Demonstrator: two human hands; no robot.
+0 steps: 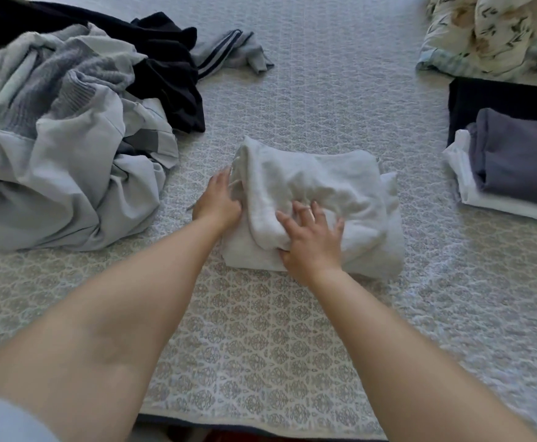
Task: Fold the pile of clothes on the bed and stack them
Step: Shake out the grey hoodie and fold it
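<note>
A person folds a white garment (318, 199) on a patterned bedspread (260, 339), near the middle of the bed. The left hand (217, 200) grips the garment's left edge, fingers curled into the cloth, while the right hand (313, 239) pinches a bunched fold at the near side, thumb tucked under and fingers spread over the top. The garment lies in a thick, nearly square bundle, its upper layer rumpled. To the far left sits the unfolded pile (69, 148) of pale grey and black clothes, with a striped grey piece (228, 52) lying loose just beyond it. At the right edge, a stack (509, 167) of folded items holds a slate-grey piece atop white, with a dark one behind; a floral duvet (490, 30) is heaped at the far right. The fold appears to be in its closing stage. The next move likely calls for smoothing the top layer flat, then carrying the bundle right onto the stack without letting it spring open.
</note>
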